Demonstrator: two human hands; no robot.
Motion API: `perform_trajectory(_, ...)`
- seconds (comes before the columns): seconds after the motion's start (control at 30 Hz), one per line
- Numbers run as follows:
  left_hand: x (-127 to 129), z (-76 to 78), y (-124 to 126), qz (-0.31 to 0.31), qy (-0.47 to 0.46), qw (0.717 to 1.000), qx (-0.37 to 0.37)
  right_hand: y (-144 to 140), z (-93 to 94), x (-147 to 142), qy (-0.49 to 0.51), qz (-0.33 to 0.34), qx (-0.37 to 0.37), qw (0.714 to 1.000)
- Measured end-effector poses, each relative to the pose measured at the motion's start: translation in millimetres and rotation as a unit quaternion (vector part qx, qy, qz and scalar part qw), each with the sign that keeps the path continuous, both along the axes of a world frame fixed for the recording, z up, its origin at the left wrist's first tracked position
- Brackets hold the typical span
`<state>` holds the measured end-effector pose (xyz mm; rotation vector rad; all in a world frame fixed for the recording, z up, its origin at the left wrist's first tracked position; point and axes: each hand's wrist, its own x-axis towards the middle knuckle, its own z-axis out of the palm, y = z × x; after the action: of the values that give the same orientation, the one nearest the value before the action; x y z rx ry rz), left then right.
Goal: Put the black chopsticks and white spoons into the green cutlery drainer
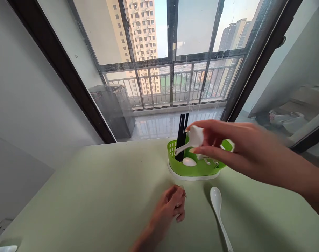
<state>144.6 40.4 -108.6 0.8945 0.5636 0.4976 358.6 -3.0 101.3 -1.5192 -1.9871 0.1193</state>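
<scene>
My right hand pinches a short white soup spoon by its bowl, with the handle slanting down to the left. It is above a green utensil basket that has a perforated side and a white base. Black chopsticks stand at the basket's left end, and the rounded white end of a spoon shows beside them. My left hand rests low in front of the basket, fingers curled in, nothing visible in them. To its right a long-handled white spoon lies on the table.
The pale green table reaches to a glass door at the back. Part of a white object shows at the table's lower left corner. A wall socket is at the far left. Beyond the glass stands a dark cabinet on a balcony.
</scene>
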Motion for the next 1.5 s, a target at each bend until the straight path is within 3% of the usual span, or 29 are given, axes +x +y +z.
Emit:
perform_trajectory(0.17,0,5.8,-2,0.003,0.013,1.0,-0.002,34,-10.4,-4,-0.14,0.074,-0.074,0.985)
perform_trajectory(0.43,1,5.3,-2,-0.002,0.021,1.0,0.0,64,-34.7,-9,-0.237,0.146,-0.079,0.957)
perform_trajectory(0.63,2,3.4,-4,0.001,0.018,1.0,0.005,67,-47.9,-17,-0.288,0.135,-0.088,0.944)
perform_trajectory(0.87,4,4.0,-6,-0.002,0.037,0.999,0.034,60,-49.6,-26,-0.301,0.106,-0.107,0.942)
perform_trajectory(1.03,4,4.4,-6,-0.006,0.051,0.998,0.041,38,-58.1,-23,-0.303,0.067,-0.009,0.951)
perform_trajectory(1.17,5,4.6,-8,0.0,0.061,0.997,0.046,-1,-54.0,-21,-0.294,0.069,0.115,0.946)
perform_trajectory(1.27,5,2.0,-8,0.004,0.066,0.997,0.05,-32,-46.4,-19,-0.263,0.072,0.166,0.948)
perform_trajectory(1.37,6,-1.8,-8,0.011,0.079,0.995,0.068,-55,-51.7,-11,-0.253,0.057,0.155,0.953)
perform_trajectory(1.5,6,-4.2,-8,0.005,0.084,0.993,0.08,-71,-94.4,7,-0.26,0.013,0.042,0.965)
